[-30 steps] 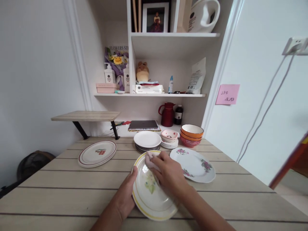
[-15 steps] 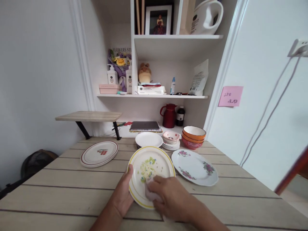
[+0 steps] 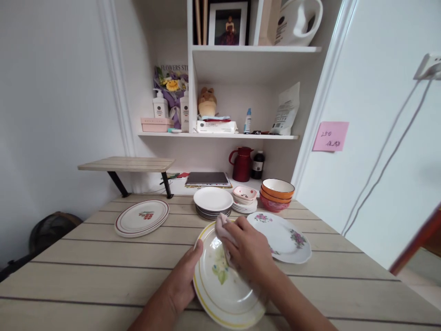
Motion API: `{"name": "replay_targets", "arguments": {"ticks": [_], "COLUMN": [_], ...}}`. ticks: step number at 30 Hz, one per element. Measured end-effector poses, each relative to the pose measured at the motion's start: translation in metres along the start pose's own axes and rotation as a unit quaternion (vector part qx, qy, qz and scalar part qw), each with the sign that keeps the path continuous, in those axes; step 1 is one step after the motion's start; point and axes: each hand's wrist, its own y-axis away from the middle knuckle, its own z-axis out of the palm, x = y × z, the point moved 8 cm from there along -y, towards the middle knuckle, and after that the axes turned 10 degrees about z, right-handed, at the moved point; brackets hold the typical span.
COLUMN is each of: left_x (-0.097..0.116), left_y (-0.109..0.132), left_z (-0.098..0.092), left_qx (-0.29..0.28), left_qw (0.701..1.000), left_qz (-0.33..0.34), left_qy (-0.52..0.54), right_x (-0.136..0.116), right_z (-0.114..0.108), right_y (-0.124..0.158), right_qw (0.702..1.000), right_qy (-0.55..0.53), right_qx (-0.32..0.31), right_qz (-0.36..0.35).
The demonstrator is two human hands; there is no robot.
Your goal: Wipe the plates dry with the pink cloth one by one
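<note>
A round plate (image 3: 220,301) with a yellow rim and a green leaf pattern is tilted above the table's near side. My left hand (image 3: 184,280) grips its left edge, thumb on the upper face and the other fingers hidden beneath. Bunched in my right hand (image 3: 250,250) is a pale cloth (image 3: 223,230), pressed against the plate's upper right part near the rim. Just beyond my right hand lies a large oval platter (image 3: 282,239) with pink flowers, partly covered by that hand.
Stacked plates (image 3: 143,218) lie at left. Behind my hands are a white plate stack (image 3: 213,200), small dishes (image 3: 244,195) and stacked bowls (image 3: 277,195). A raised wooden shelf (image 3: 127,164) stands back left; a red jug (image 3: 242,164) stands at the back.
My right hand has moved the cloth from the plate's lower middle up to its far rim. The plate has come lower, slightly right, and its tilt has changed.
</note>
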Motion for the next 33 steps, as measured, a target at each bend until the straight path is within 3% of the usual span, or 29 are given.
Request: {"name": "replay_targets", "arguments": {"ticks": [5, 8, 10, 15, 18, 21, 27, 33], "left_x": [0.009, 0.016, 0.021, 0.027, 0.023, 0.014, 0.008, 0.013], "left_y": [-0.001, -0.002, -0.003, -0.003, -0.004, -0.005, -0.004, -0.001], "left_z": [-0.007, -0.012, -0.013, -0.009, -0.012, -0.014, -0.008, -0.011], "left_qx": [0.011, 0.027, 0.027, 0.000, 0.001, 0.005, 0.001, 0.030], "left_qw": [1.000, 0.998, 0.997, 0.997, 0.998, 0.999, 0.998, 0.995], "left_qz": [0.028, 0.058, 0.072, 0.072, 0.061, 0.047, 0.042, 0.043], "left_qy": [-0.003, 0.001, 0.013, 0.041, 0.028, -0.011, -0.042, -0.084], "right_x": [0.034, 0.040, 0.028, -0.032, -0.052, -0.050, -0.021, -0.014], "right_z": [-0.001, -0.001, 0.001, 0.020, 0.030, 0.028, 0.006, 0.008], "right_y": [0.002, 0.005, 0.010, 0.034, 0.040, 0.029, 0.007, 0.005], "right_qw": [0.999, 0.999, 0.999, 0.978, 0.972, 0.983, 0.999, 0.997], "right_qy": [0.026, 0.017, -0.011, -0.047, -0.038, -0.028, -0.039, -0.074], "right_qx": [0.005, -0.008, -0.039, -0.137, -0.140, -0.093, -0.011, 0.009], "right_qz": [0.044, 0.041, 0.002, -0.148, -0.186, -0.158, -0.028, -0.020]}}
